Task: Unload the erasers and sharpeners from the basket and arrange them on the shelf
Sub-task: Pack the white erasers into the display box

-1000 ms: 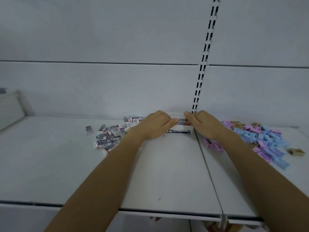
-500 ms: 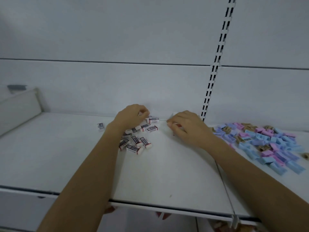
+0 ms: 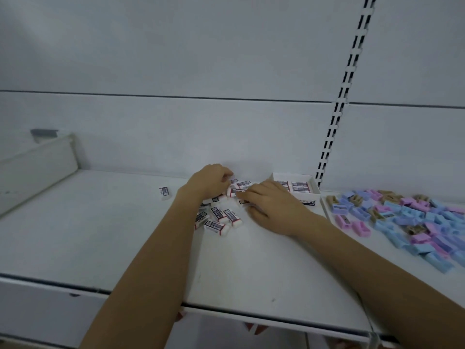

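White shelf [image 3: 100, 222] carries loose erasers [image 3: 219, 216], where the right grip [image 3: 271, 205] pinches one eraser [image 3: 233, 192] and the left grip [image 3: 208, 181] curls over the pile, its hold unclear.

A pale grey back panel [image 3: 176, 59] rises behind the white shelf [image 3: 75, 235], crossed by a dark seam [image 3: 151, 94]. A slotted upright [image 3: 344, 96] runs down it at right. A low divider [image 3: 37, 167] stands at left. Dim, even light.
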{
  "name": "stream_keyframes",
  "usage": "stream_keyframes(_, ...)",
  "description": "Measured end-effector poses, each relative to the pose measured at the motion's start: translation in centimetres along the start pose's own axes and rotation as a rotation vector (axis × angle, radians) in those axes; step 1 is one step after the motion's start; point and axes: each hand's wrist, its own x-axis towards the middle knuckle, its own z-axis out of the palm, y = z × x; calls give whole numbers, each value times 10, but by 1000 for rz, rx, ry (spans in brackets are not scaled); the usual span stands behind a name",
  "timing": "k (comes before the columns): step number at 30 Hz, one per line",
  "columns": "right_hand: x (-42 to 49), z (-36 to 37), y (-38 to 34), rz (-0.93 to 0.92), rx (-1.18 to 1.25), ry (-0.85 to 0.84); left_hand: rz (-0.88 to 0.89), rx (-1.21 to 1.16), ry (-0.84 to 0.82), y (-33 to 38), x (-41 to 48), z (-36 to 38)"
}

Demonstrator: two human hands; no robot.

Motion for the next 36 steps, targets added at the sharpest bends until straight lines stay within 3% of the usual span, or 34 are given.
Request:
stream_keyframes(3, -4, 1, -2, 2, 27, 61, -3, -22, -7, 1, 0, 0)
stream_keyframes(8, -4, -5, -4, 11, 106, 17, 20, -55, -1, 3, -3, -1)
stream_keyframes(13, -8, -15, 3, 29, 154, 62, 84, -213, 133, 9, -9, -7)
stream_keyframes(18, -14, -26, 10, 133, 298, 270, 130, -348, 205, 21, -11, -11)
stream_keyframes(26, -26, -52, 39, 370, 442, 334, 219, -584, 301, 47, -18, -7)
stream_keyframes(36, -44, -59, 71, 475, 319, 127, 264, -487, 252, 82, -6, 21)
